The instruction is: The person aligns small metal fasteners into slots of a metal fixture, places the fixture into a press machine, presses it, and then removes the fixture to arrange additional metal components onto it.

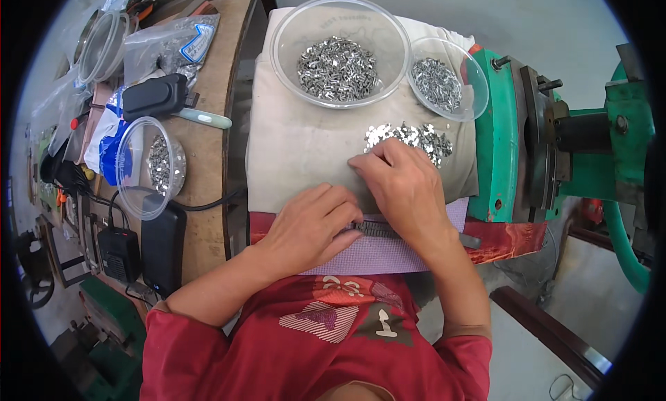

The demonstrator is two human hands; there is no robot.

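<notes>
My left hand (309,224) is closed, its fingers curled and its thumb drawn in at the left end of a narrow dark metal strip (376,229) that looks notched. Whatever lies between those fingertips is too small to make out. The strip rests on a purple cloth (388,255) in front of me. Further forward, my right hand (406,182) hovers over the beige cloth with fingers bent and thumb tucked in, its fingertips mostly hidden. Just beyond its knuckles lies a loose pile of small shiny metal pieces (409,134).
Beyond the pile stand a large clear tub (284,68) and a smaller clear tub (479,89), both holding small silver metal parts. A green machine (499,137) borders the right side. On the wooden bench (205,193) at left are a round container (177,166), a phone-like black case (163,248) and bags.
</notes>
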